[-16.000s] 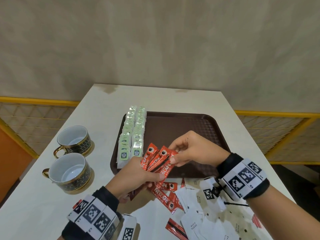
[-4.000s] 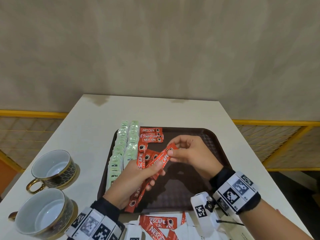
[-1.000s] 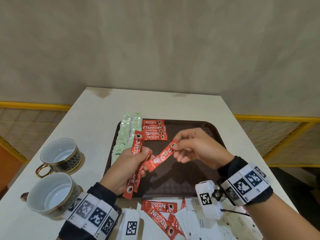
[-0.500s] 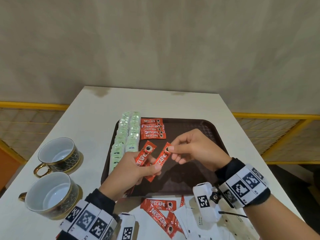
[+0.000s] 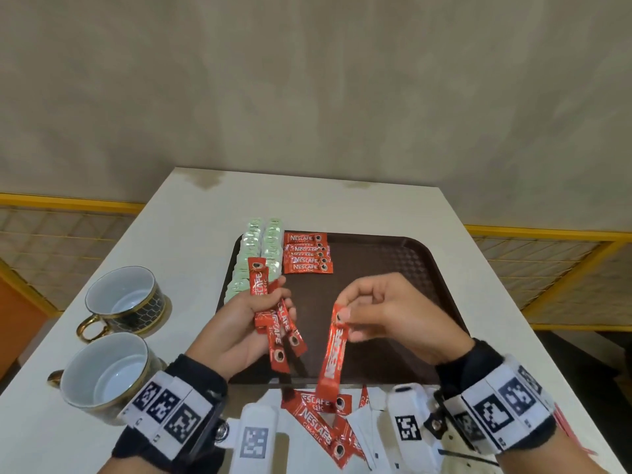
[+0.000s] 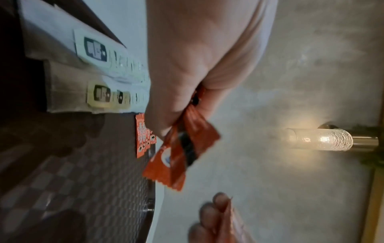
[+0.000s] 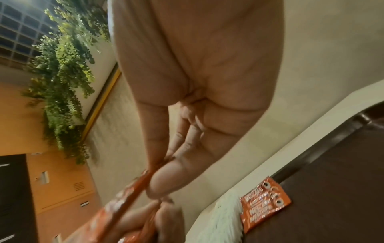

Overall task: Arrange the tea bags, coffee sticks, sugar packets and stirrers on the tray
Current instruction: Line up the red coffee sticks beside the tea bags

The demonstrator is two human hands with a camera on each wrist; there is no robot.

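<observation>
A brown tray (image 5: 393, 268) lies on the white table. Two rows of pale green tea bags (image 5: 254, 254) run along its left side, and a short stack of red coffee sticks (image 5: 307, 253) lies beside them at the far end. My left hand (image 5: 246, 323) grips a bunch of red coffee sticks (image 5: 273, 323) over the tray's left part; the same bunch (image 6: 180, 151) shows in the left wrist view. My right hand (image 5: 386, 313) pinches the top of one coffee stick (image 5: 333, 354), which hangs down over the tray's near edge.
Two gold-trimmed cups (image 5: 126, 299) (image 5: 106, 374) stand on the table left of the tray. Loose coffee sticks (image 5: 318, 422) and white sugar packets (image 5: 376, 439) lie on the table in front of the tray. A thin black stirrer (image 5: 468, 456) lies by my right wrist.
My right hand has pulled one coffee stick away from the left hand's bunch and moved right; the stick now hangs vertically. The left hand's bunch has tilted upright.
</observation>
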